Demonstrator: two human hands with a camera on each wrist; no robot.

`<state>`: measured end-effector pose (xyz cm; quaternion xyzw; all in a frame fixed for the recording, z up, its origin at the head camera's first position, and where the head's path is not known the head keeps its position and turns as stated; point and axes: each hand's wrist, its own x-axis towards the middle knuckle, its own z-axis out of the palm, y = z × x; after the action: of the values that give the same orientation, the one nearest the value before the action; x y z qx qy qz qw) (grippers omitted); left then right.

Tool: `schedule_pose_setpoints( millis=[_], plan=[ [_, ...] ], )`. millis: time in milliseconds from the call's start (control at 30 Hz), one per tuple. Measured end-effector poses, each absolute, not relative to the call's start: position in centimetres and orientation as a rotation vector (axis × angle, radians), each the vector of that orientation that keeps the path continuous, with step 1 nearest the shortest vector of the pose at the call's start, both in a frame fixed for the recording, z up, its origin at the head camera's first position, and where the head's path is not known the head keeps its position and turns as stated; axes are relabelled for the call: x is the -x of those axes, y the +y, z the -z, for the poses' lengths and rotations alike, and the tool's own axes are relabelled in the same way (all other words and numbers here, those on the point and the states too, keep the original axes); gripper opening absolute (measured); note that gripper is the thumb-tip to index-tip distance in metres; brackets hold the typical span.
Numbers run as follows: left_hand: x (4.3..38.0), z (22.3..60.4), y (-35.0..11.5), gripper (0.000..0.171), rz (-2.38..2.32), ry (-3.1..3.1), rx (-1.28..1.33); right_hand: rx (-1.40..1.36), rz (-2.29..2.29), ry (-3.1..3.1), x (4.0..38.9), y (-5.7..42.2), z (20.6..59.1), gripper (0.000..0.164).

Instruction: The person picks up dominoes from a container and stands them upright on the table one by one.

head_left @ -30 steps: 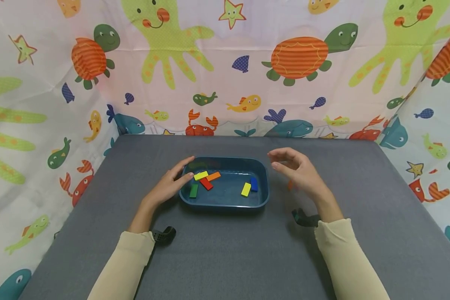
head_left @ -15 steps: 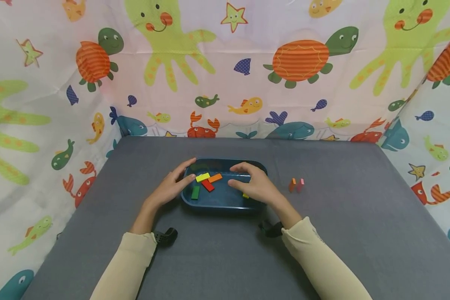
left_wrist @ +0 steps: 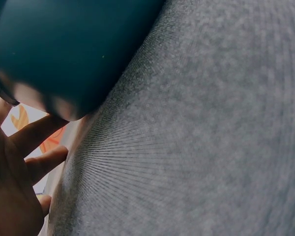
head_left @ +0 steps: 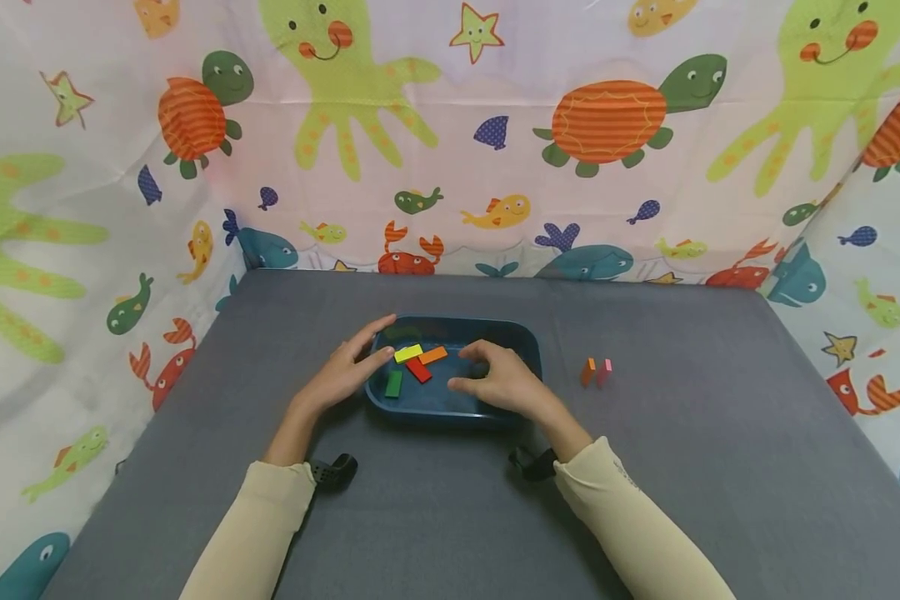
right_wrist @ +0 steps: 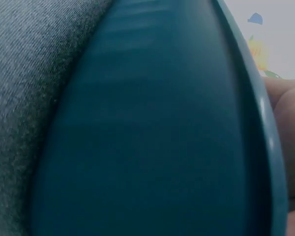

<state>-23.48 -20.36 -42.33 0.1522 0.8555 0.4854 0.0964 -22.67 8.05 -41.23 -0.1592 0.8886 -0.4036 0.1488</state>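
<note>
Blue tray: near the middle of the grey table, flat, upright.

In tray, left half: yellow block, orange block, red block, clustered and touching; green block just beside, apart from the rest.

Left hand: at tray's left rim, fingers straight and relaxed, fingertips touching the rim, nothing gripped.

Right hand: over tray's right half, fingers curled downward into the tray; cannot tell whether anything is pinched beneath.

On table, right of tray, well apart: small orange piece and pink piece, side by side.

Surround: curtain printed with sea animals, behind and at both sides.
</note>
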Motion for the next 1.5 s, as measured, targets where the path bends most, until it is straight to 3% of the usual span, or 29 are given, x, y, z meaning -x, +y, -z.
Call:
schedule_pose_setpoints(
  millis=[467, 833, 1500],
  plan=[
    [23.5, 41.9, -20.2, 0.060, -1.445, 2.535, -0.454, 0.453, 1.116, 2.600, 22.3, 9.1, 39.4, 0.056],
    [23.4, 41.9, -20.2, 0.060, -1.427, 2.539, -0.442, 0.481, 1.071, 2.558, 22.8, 9.3, 40.0, 0.062],
    [23.4, 42.0, -20.3, 0.060, -1.435, 2.533, -0.442, 0.808, 0.883, 2.359, 22.0, 9.8, 40.2, 0.069]
  ],
)
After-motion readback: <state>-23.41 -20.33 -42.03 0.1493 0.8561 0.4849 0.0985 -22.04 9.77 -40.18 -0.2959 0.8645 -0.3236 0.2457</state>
